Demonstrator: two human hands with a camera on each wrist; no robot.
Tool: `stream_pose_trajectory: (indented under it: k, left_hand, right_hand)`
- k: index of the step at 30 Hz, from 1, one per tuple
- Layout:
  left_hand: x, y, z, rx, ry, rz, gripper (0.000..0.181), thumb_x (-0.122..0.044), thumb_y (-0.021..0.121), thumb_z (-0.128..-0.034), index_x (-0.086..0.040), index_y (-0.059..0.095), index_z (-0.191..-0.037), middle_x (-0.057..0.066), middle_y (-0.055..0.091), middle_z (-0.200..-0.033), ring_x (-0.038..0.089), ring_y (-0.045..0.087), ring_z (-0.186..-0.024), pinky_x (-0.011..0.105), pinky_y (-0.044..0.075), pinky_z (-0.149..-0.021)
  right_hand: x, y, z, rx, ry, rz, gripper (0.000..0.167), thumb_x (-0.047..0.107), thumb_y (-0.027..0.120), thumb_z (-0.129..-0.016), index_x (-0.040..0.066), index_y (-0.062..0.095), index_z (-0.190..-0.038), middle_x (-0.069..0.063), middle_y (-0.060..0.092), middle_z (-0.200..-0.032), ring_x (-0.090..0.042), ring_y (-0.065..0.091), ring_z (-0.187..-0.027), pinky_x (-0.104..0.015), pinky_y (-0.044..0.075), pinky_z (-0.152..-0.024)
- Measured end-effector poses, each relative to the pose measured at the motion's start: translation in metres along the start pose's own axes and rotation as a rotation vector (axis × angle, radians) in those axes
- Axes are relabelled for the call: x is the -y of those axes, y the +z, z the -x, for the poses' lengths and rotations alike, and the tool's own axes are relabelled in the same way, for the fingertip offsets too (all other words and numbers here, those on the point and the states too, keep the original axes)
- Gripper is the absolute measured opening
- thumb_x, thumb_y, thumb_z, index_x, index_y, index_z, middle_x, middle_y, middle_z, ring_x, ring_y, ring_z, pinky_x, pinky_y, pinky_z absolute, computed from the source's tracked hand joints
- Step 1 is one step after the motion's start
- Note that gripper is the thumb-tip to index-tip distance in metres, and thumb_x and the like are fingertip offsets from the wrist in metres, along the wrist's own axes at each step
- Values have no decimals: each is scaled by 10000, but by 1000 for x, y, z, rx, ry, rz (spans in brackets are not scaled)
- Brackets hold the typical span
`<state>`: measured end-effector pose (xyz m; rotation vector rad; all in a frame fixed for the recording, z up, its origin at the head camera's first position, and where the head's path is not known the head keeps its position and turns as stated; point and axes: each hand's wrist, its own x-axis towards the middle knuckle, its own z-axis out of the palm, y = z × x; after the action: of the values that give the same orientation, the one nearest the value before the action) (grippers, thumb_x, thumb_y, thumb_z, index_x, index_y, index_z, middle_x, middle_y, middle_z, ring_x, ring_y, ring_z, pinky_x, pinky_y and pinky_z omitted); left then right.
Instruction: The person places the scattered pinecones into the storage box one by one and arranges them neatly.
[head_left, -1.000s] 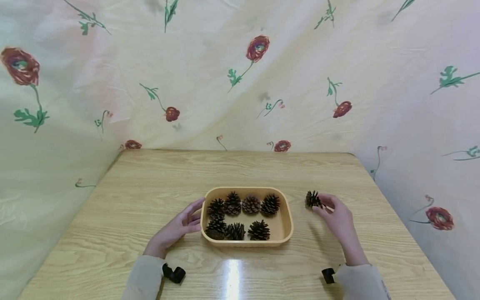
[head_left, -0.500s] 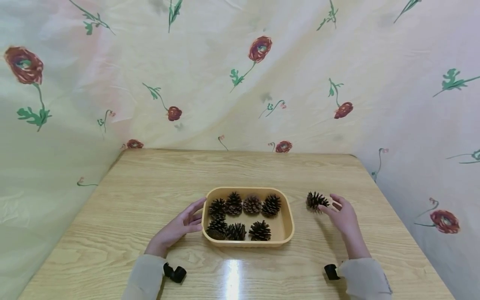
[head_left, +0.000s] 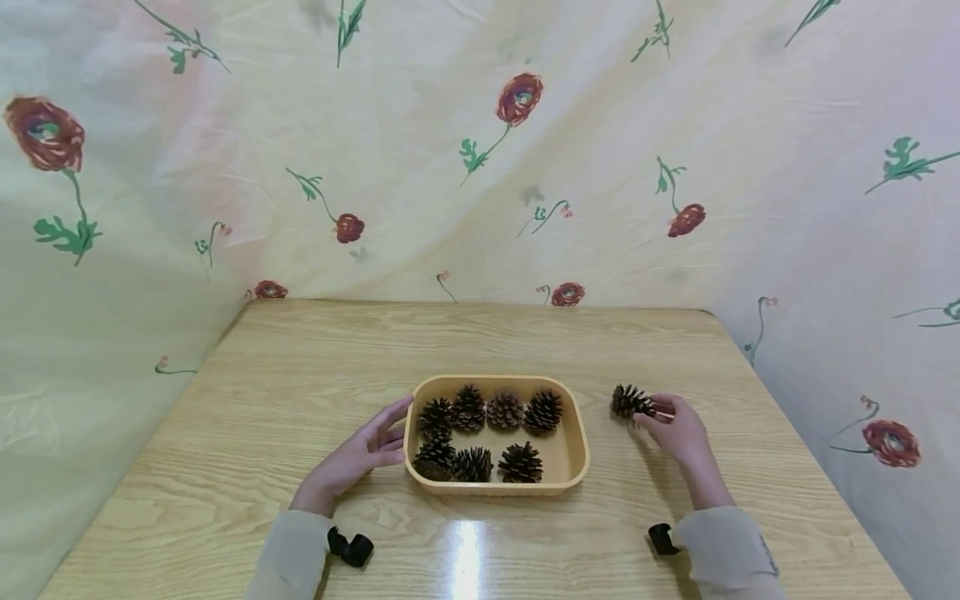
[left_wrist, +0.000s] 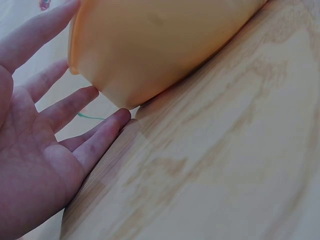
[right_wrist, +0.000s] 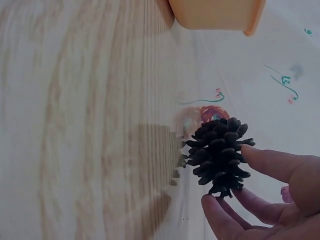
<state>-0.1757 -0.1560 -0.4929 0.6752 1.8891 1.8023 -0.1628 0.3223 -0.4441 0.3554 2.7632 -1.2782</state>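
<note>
A dark pine cone [head_left: 632, 402] lies on its side at or just above the table, right of the tan tray [head_left: 577, 467]. My right hand [head_left: 678, 429] pinches it: in the right wrist view the thumb touches one side of the pine cone [right_wrist: 218, 155] and fingertips meet its lower end. Several pine cones stand in the tray, four along the back and others along the left and front. My left hand [head_left: 352, 458] rests at the tray's left end with fingers spread and fairly straight. In the left wrist view, fingertips touch the tray's outer wall [left_wrist: 150, 50].
The wood-grain table [head_left: 337, 342] runs back to a flowered cloth [head_left: 420, 150], which also hangs on both sides. A bright light reflection [head_left: 467, 550] shows in front of the tray. Each wrist wears a small black camera [head_left: 358, 550].
My right hand let the pine cone down flat and loosened from it, then closed its fingers on it again. The left hand and the tray have stayed in place.
</note>
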Motion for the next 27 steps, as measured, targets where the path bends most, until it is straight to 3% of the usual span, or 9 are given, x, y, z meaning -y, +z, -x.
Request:
stream_pose_trajectory:
  k: [11,19,27]
  left_hand:
    - [1,0,0,-5,-9,7,817,-98,616,-935,-164,108,-1571,186,74,-1628,483,211,-1438,570,245,-1163]
    - [1,0,0,-4,-4,1,821,-106,619,-933,-153,105,-1571,200,73,-1624,491,213,-1434,558,251,-1163]
    - [1,-1,0,-9,-6,-10,809,-86,607,-937,-149,107,-1570,201,77,-1623,487,216,-1434,560,249,-1163]
  right_hand:
    - [1,0,1,-17,-4,7,501,220,572,-965,-122,434,-1303,-369,479,-1320,-490,496,-1213,-430,550,-887]
    - [3,-1,1,-30,-7,34,460,237,570,-968,-114,476,-1250,-358,511,-1284,-494,509,-1194,-463,537,-886]
    - [1,-1,3,-35,-1,9,462,269,587,-958,-94,498,-1231,-334,526,-1280,-476,519,-1193,-393,546,-844]
